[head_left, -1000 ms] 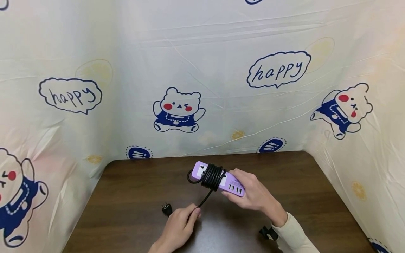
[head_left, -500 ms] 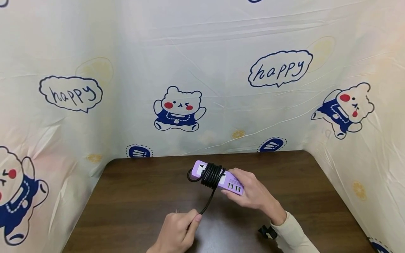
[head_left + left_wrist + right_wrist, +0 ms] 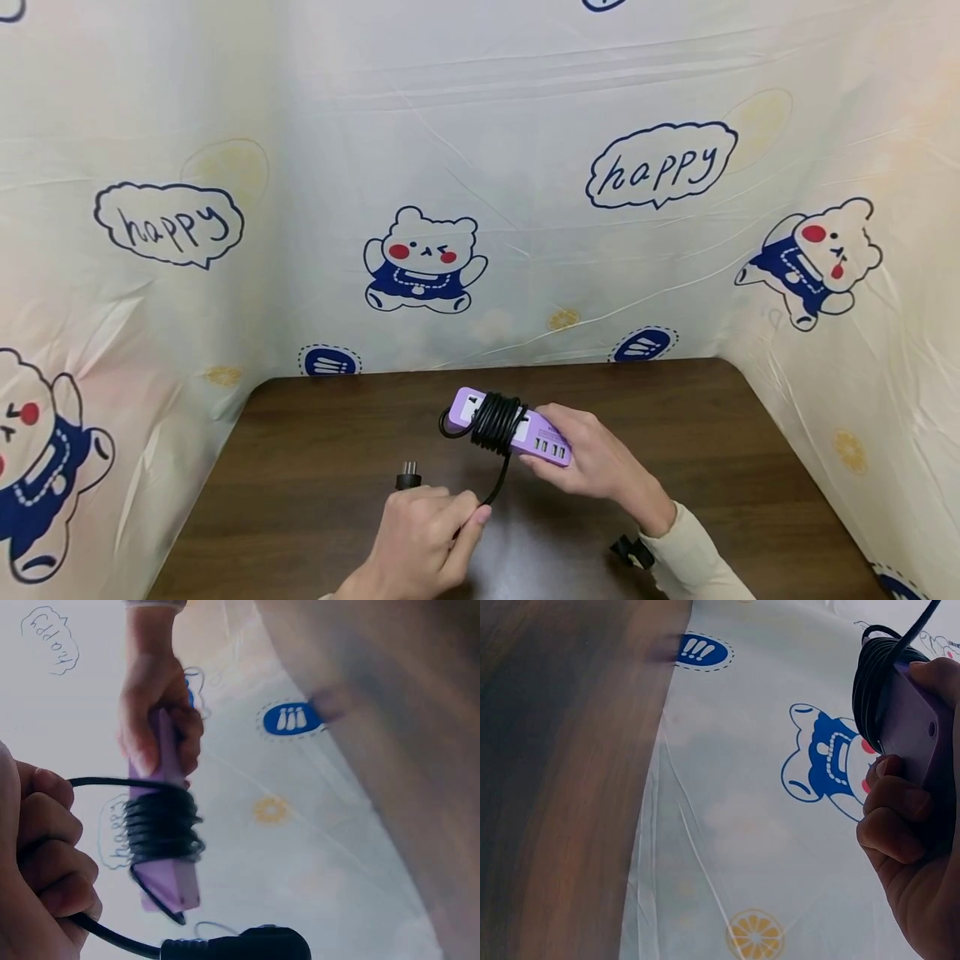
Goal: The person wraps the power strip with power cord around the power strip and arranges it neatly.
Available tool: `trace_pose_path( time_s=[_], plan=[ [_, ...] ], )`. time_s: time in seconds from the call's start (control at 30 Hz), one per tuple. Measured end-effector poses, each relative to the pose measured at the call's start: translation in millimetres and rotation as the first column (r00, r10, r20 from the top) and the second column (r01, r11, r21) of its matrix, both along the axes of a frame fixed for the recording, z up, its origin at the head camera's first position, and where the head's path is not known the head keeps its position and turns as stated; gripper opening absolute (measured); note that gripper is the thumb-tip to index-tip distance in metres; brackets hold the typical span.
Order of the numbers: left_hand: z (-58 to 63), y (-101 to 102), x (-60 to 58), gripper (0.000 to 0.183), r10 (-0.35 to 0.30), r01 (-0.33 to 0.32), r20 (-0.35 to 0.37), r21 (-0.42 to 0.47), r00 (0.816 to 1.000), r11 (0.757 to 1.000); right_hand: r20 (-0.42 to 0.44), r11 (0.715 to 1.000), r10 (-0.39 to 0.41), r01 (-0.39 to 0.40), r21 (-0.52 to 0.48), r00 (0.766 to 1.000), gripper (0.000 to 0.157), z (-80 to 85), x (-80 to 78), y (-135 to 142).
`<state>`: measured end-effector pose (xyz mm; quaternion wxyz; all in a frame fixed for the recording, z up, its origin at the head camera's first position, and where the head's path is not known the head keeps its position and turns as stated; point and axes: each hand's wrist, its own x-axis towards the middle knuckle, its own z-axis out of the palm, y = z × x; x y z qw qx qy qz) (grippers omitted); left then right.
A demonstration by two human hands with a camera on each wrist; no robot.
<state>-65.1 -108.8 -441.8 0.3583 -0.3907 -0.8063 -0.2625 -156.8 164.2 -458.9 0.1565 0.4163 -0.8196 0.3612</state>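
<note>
A purple power strip with white sockets and several USB ports is held up over the table by my right hand, which grips its near right end. Black cord is wound in several tight turns round the strip's middle, with a small loop standing off its far end. From the coil a length of cord runs down to my left hand, whose curled fingers hold it. The black plug hangs from the cord on the other side of the left fist, its pins pointing away in the head view.
Below the hands lies a dark brown wooden table. A pale printed curtain with bears and "happy" bubbles encloses its back and sides. A small black object is at the right sleeve's cuff.
My left hand has moved slightly down and to the right, turning so the plug now points upward beyond the knuckles. The strip has shifted a little left; the cord between hangs more slackly.
</note>
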Motion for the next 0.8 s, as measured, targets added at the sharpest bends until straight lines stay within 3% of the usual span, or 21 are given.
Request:
trace_pose_path(
  time_s=[0.13,0.37,0.63,0.8],
  plan=[
    [15.2,-3,-2.6,0.046,0.022,-0.022,0.005,-0.027,1.0,0.999,-0.005,1.0,0.014,-0.014,-0.005,1.0,0.044,1.4,-0.2,-1],
    [38.5,-5,-9.7,0.048,0.042,-0.05,-0.085,-0.097,0.995,0.994,0.013,1.0,0.027,-0.027,0.008,1.0,0.045,2.0,2.4,-2],
    [50.0,-9,-12.9,0.048,0.053,-0.072,-0.089,-0.218,0.995,0.973,-0.005,0.999,0.038,-0.038,0.023,0.999,0.049,-1.0,6.4,-3],
    [59.2,-10,-16.5,0.045,0.035,-0.075,-0.147,-0.272,0.989,0.959,0.003,0.996,0.087,-0.087,0.026,0.996,0.048,0.9,8.3,-8]
  ],
)
